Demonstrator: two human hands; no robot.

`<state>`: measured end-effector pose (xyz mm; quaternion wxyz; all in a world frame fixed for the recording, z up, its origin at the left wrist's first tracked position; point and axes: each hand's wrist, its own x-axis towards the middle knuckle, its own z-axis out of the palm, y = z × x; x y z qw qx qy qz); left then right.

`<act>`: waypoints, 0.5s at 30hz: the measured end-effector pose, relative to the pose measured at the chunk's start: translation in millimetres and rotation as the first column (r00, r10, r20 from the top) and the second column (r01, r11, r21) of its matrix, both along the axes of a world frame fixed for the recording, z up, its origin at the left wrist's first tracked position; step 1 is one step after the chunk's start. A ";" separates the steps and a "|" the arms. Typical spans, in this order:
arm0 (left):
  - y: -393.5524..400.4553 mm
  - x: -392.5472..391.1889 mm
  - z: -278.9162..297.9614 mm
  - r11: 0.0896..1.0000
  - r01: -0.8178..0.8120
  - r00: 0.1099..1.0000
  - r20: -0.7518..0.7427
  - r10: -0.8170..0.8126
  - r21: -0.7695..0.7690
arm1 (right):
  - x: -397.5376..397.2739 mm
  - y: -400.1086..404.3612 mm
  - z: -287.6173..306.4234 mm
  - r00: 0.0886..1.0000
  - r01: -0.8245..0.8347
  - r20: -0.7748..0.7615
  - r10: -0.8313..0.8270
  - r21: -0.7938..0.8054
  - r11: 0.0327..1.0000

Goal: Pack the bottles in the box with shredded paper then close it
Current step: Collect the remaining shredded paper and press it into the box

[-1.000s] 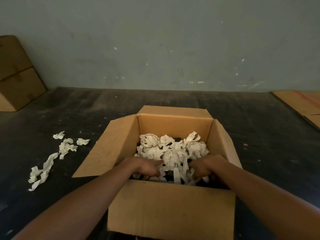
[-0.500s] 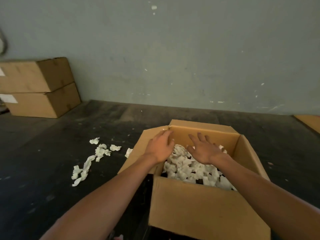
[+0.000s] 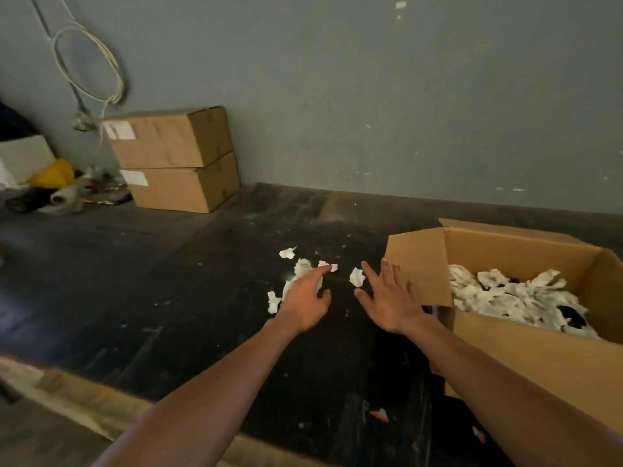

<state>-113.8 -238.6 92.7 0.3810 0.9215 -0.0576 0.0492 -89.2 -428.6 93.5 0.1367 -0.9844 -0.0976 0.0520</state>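
Note:
An open cardboard box [image 3: 526,352] stands at the right on the dark table, filled with white shredded paper [image 3: 505,298]; dark shapes show between the shreds, the bottles mostly hidden. Its left flap [image 3: 418,264] stands up. Loose scraps of shredded paper [image 3: 300,274] lie on the table left of the box. My left hand [image 3: 305,305] hovers over these scraps, fingers spread, holding nothing. My right hand [image 3: 387,301] is spread open beside it, just in front of the left flap, near one scrap [image 3: 357,277].
Two closed cardboard boxes [image 3: 175,160] are stacked against the grey wall at the back left. Clutter with a yellow object [image 3: 54,173] lies further left. A cable loop [image 3: 87,62] hangs on the wall. The table's near edge [image 3: 84,402] runs along the bottom left.
Both hands have left the box and moved left over the loose scraps on the table. The view has swung left, so the box now sits at the right.

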 end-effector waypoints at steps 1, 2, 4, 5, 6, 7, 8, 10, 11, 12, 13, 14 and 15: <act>14.3 -2.8 -4.0 1.000 0.004 1.000 -0.012 -0.004 0.008 | -3.3 12.6 -3.8 1.000 -0.007 -0.006 0.007 0.002 1.000; 27.3 -4.8 -9.2 1.000 0.003 0.999 -0.036 -0.003 0.010 | -6.1 23.8 -8.2 1.000 -0.015 -0.013 0.015 0.004 1.000; 49.0 -5.8 -22.7 1.000 -0.016 0.995 -0.099 0.014 -0.016 | -9.7 41.9 -17.3 0.999 -0.026 -0.032 0.026 0.002 1.000; 58.5 -4.7 -30.8 0.999 -0.027 0.992 -0.126 0.023 -0.031 | -9.5 49.1 -22.2 0.999 -0.027 -0.046 0.027 0.007 1.000; 66.6 -3.0 -38.5 0.998 -0.039 0.988 -0.152 0.032 -0.039 | -8.1 55.1 -27.3 0.998 -0.024 -0.061 0.025 0.011 1.000; 73.9 -1.0 -46.3 0.998 -0.051 0.983 -0.176 0.042 -0.045 | -5.3 60.2 -32.3 0.997 -0.020 -0.076 0.020 0.011 1.000; 80.1 2.0 -54.3 0.997 -0.065 0.978 -0.200 0.055 -0.045 | -1.7 64.3 -37.2 0.996 -0.013 -0.090 0.013 0.010 1.000; 89.9 8.9 -71.7 0.996 -0.089 0.966 -0.245 0.078 -0.030 | 8.9 70.5 -48.3 0.993 -0.001 -0.120 0.002 0.005 1.000; 93.2 13.6 -81.2 0.995 -0.099 0.959 -0.269 0.093 -0.010 | 16.6 73.1 -54.9 0.991 0.004 -0.136 -0.003 0.007 1.000; 96.1 19.0 -90.7 0.994 -0.107 0.951 -0.289 0.111 0.028 | 25.4 75.7 -62.0 0.989 0.013 -0.151 -0.011 0.014 1.000; 98.8 25.6 -100.8 0.991 -0.110 0.944 -0.303 0.129 0.081 | 35.2 78.1 -69.9 0.986 0.029 -0.166 -0.025 0.020 0.999; 101.3 32.6 -110.8 0.984 -0.106 0.939 -0.313 0.146 0.140 | 46.2 80.2 -78.4 0.982 0.052 -0.183 -0.047 0.022 0.998; 104.1 40.4 -121.2 0.975 -0.099 0.935 -0.318 0.160 0.199 | 59.1 82.5 -87.1 0.977 0.081 -0.197 -0.076 0.021 0.996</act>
